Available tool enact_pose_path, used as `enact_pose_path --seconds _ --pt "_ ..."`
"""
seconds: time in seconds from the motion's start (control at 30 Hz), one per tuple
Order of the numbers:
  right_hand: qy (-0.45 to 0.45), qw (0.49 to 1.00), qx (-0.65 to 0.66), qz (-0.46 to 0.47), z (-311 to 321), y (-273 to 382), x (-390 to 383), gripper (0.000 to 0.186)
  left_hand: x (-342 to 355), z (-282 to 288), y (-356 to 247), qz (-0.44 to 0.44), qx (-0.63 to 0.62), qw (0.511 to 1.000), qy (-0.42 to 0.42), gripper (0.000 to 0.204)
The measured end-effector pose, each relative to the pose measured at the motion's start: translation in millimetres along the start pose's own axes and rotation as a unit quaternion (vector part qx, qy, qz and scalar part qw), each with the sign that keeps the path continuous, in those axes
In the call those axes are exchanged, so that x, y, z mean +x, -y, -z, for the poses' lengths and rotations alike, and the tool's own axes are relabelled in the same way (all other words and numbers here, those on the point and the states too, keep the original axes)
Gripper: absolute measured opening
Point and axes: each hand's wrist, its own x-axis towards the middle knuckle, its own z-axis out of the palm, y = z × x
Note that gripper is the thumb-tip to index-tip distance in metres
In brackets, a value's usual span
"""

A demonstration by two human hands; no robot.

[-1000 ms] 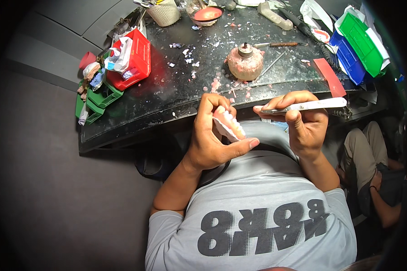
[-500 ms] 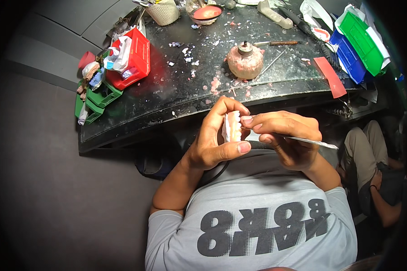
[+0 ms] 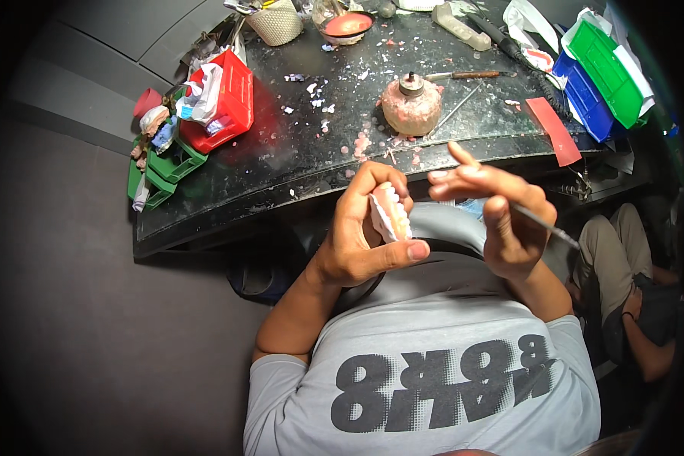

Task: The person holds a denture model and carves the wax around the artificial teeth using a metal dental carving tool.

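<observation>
Here, the left hand [image 3: 353,247] curls around a dental model [image 3: 391,214]; the raised right hand [image 3: 511,220], partly spread, loosely holds a slim tool [image 3: 549,226]. Beyond, on the bench [image 3: 277,156], sit a round jar [image 3: 412,108] and red strip [image 3: 553,132].

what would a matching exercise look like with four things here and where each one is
Things
1. dental model
2. slim tool
3. red bin
4. round flask

Places
A. near the middle of the bench
B. in the right hand
C. toward the bench's left end
D. in the left hand

Pairs: 1-D, 2-B, 3-C, 4-A
</observation>
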Motion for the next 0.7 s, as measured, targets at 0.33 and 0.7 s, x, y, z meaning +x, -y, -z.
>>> enact_pose_path --seconds 0.33,0.7 --pt "-0.019 0.996 -0.075 0.053 0 4 3 0.033 7 3 11 -0.136 0.102 0.985 -0.017 0.075" --pt "0.040 0.986 -0.148 0.072 -8 10 8 0.021 14 13 19 -0.249 0.297 0.920 -0.053 0.071"
